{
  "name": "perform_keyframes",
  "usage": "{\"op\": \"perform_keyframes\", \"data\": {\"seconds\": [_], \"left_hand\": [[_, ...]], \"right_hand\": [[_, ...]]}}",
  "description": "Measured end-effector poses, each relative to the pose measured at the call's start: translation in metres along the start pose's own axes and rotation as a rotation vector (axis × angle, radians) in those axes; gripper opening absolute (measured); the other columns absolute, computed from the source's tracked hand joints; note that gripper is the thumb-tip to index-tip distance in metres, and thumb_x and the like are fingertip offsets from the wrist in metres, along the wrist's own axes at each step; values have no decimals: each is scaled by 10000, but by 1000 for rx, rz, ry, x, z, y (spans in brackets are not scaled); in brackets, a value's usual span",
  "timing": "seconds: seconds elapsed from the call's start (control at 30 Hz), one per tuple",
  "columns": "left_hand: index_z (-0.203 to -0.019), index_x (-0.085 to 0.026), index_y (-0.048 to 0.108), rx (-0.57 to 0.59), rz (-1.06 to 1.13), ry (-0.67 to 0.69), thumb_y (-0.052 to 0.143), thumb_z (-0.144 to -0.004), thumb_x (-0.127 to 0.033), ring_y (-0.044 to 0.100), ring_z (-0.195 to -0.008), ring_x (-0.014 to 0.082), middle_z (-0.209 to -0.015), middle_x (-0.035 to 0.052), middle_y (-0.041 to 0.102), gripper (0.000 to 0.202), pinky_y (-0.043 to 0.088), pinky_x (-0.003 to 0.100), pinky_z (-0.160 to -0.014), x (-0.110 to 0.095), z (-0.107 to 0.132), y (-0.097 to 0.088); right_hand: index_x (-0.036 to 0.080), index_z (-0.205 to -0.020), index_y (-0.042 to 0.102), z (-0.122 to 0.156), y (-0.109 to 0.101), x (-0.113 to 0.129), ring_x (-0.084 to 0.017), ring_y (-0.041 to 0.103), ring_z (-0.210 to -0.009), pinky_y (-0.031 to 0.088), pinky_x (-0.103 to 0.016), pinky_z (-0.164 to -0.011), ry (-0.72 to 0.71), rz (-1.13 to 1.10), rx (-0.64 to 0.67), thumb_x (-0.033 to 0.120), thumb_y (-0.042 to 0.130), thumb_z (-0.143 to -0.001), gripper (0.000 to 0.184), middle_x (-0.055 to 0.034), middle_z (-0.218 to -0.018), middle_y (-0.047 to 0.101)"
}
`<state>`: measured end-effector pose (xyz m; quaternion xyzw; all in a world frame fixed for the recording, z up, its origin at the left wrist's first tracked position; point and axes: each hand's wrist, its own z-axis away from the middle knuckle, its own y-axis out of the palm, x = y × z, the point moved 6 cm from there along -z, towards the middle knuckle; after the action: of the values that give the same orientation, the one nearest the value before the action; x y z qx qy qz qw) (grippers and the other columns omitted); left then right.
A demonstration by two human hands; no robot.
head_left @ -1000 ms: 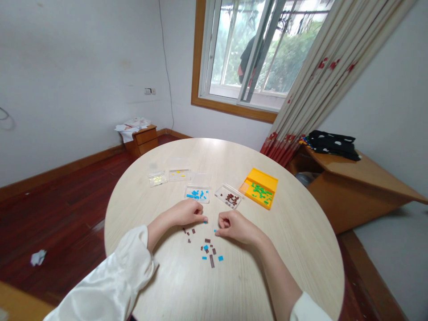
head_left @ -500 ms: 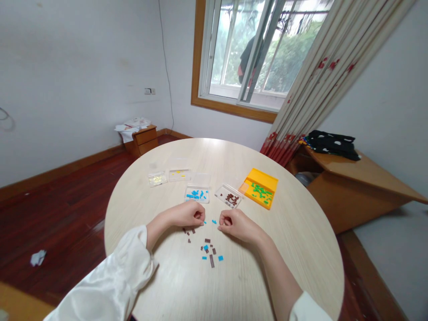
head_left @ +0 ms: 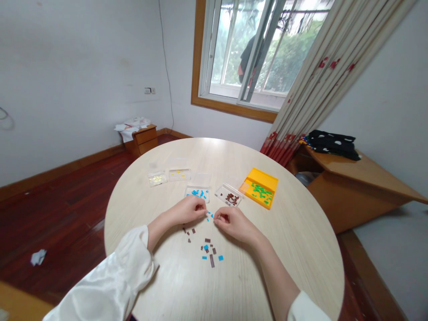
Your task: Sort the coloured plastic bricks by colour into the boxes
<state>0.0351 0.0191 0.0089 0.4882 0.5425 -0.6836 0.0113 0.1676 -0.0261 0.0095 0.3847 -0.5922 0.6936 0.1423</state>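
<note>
My left hand [head_left: 191, 209] is closed in a pinch above the table, just in front of the clear box of blue bricks [head_left: 199, 193]. Its fingertips are right beside tiny blue bricks [head_left: 209, 216] lying between both hands. Facing it from the right, my right hand [head_left: 235, 222] is also pinched, its thumb and forefinger close to those same pieces. Whatever either pinch holds is too small to make out. Nearer to me lie loose brown bricks [head_left: 211, 261] and a few flat blue bricks [head_left: 220, 258]. More brown bits [head_left: 193, 231] rest below my left wrist.
The round table [head_left: 160, 276] also bears a clear box of brown bricks [head_left: 231, 198], an orange case of green bricks [head_left: 261, 191], a clear box with yellow bricks [head_left: 179, 174] and a box of pale yellow bricks [head_left: 157, 179]. A wooden desk [head_left: 374, 178] stands at the right.
Both hands have moved slightly away from me and closer together. The small blue bricks between them have shifted and sit a little farther from me.
</note>
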Motion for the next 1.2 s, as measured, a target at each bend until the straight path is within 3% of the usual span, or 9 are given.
{"op": "perform_keyframes", "data": {"seconds": [0.07, 0.17, 0.27, 0.37, 0.5, 0.6, 0.83, 1.03, 1.2], "left_hand": [[-634, -117, 606, 35, 81, -20, 516, -750, -297, 371, -518, 85, -528, -32, 454, 232, 286, 208, -505, 1, 1, -3], [-664, -108, 620, 203, 185, -48, 557, -717, -324, 339, -492, 73, -512, -46, 422, 231, 259, 203, -473, 1, 6, 0], [-685, -102, 627, 294, 225, -67, 561, -696, -312, 329, -483, 68, -513, -47, 425, 220, 249, 203, -461, 1, 10, 2], [-682, -104, 619, 230, 232, -71, 541, -697, -298, 340, -495, 70, -520, -42, 431, 210, 251, 202, -468, 1, 9, -2], [-666, -115, 605, 29, 216, -69, 514, -726, -299, 332, -508, 72, -517, -49, 394, 214, 254, 207, -491, 2, 5, -14], [-656, -116, 602, -96, 198, -74, 507, -738, -313, 295, -508, 74, -513, -59, 335, 234, 234, 214, -492, 5, 3, -21], [-680, -112, 620, -182, 191, -82, 509, -742, -374, 308, -530, 86, -530, -48, 364, 291, 251, 218, -510, 14, 0, -25], [-689, -111, 629, -241, 184, -98, 502, -738, -357, 327, -540, 92, -531, -39, 384, 281, 262, 218, -517, 13, 0, -29], [-696, -112, 634, -297, 191, -117, 505, -733, -369, 327, -532, 91, -521, -47, 367, 290, 268, 217, -522, 15, 0, -32]], "right_hand": [[135, -783, 687, 3, 8, 3, -78, 377, -523, 295, -193, -500, -15, -60, 119, 134, 508, -738, 185, 39, -549, 475], [139, -803, 724, 8, 22, 9, -81, 415, -522, 313, -192, -498, -47, -92, 287, 84, 478, -710, 268, 13, -586, 571], [152, -833, 740, 10, 26, 12, -96, 505, -576, 373, -198, -550, -56, -74, 350, 50, 458, -692, 330, -24, -716, 679], [155, -826, 736, 9, 17, 8, -118, 569, -644, 417, -216, -617, -10, -20, 298, 32, 446, -694, 342, -42, -784, 709], [148, -811, 708, 4, -5, 3, -156, 587, -790, 427, -279, -763, -8, 154, -4, 37, 443, -742, 295, -68, -832, 688], [156, -877, 685, 3, -5, 12, -172, 543, -874, 404, -321, -832, -129, 231, -154, 48, 457, -777, 272, -67, -859, 629], [243, -999, 685, 6, 33, 43, -172, 452, -923, 373, -340, -854, -308, 269, 61, 20, 474, -763, 387, -43, -929, 525], [178, -838, 685, 3, 21, 35, -187, 451, -925, 364, -367, -846, -250, 294, -87, 0, 451, -777, 300, -63, -917, 531], [241, -1063, 639, 9, 33, 53, -206, 414, -1057, 347, -398, -916, -345, 277, -2, 19, 463, -759, 415, -71, -1112, 500]]}}
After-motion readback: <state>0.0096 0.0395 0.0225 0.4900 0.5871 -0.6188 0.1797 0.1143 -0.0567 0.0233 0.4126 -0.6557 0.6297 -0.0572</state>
